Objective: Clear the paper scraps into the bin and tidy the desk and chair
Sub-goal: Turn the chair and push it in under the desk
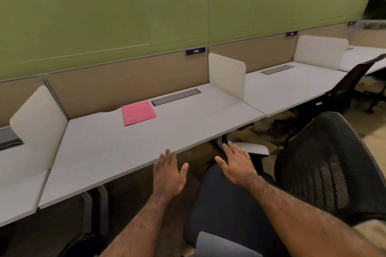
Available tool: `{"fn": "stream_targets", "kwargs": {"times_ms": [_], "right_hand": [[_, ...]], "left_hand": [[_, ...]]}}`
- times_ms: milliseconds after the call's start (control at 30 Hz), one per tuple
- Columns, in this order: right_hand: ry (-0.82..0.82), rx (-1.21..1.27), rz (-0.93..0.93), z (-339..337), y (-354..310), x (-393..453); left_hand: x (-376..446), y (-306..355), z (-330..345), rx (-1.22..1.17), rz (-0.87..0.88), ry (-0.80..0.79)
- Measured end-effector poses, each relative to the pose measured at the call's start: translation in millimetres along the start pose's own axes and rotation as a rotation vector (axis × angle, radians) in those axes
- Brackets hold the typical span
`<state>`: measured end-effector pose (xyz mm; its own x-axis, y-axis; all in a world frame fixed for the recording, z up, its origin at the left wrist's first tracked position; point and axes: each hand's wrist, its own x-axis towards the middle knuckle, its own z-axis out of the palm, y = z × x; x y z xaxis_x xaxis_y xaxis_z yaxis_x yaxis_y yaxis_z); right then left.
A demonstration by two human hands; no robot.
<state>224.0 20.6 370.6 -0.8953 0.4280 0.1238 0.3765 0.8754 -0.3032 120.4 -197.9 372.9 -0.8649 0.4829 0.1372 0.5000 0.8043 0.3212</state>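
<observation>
A white desk runs across the view, with a pink paper folder lying flat near its back, beside a grey cable tray lid. A black office chair with a mesh back stands at the lower right, turned sideways to the desk. My left hand is flat with fingers spread, its fingertips at the desk's front edge. My right hand hovers flat and spread over the front of the chair seat. Neither hand holds anything. No bin or paper scraps show.
White dividers bound the desk on both sides. A beige back panel carries a label reading 248. The chair's white armrest pokes under the desk edge. Another black chair stands at the neighbouring desk on the right.
</observation>
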Motion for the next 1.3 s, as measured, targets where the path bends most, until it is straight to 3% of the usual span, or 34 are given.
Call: {"fn": "stream_targets", "kwargs": {"times_ms": [267,567,733,1000,1300], "right_hand": [[0.102,-0.067,0.175,-57,64,-49],[0.085,-0.451,0.403,-119,136,-132],[-0.011,-0.431,0.468,-135,153,-170],[-0.031,-0.324,0.458,-145,169,-188],[-0.021,-0.137,0.410,-174,238,-157]], "left_hand": [[-30,68,10,-0.006,0.155,-0.049],[-98,83,19,-0.056,0.240,-0.064],[-141,92,23,-0.068,0.278,-0.091],[-162,145,2,-0.171,0.312,-0.096],[-125,277,12,-0.221,0.478,-0.162]]}}
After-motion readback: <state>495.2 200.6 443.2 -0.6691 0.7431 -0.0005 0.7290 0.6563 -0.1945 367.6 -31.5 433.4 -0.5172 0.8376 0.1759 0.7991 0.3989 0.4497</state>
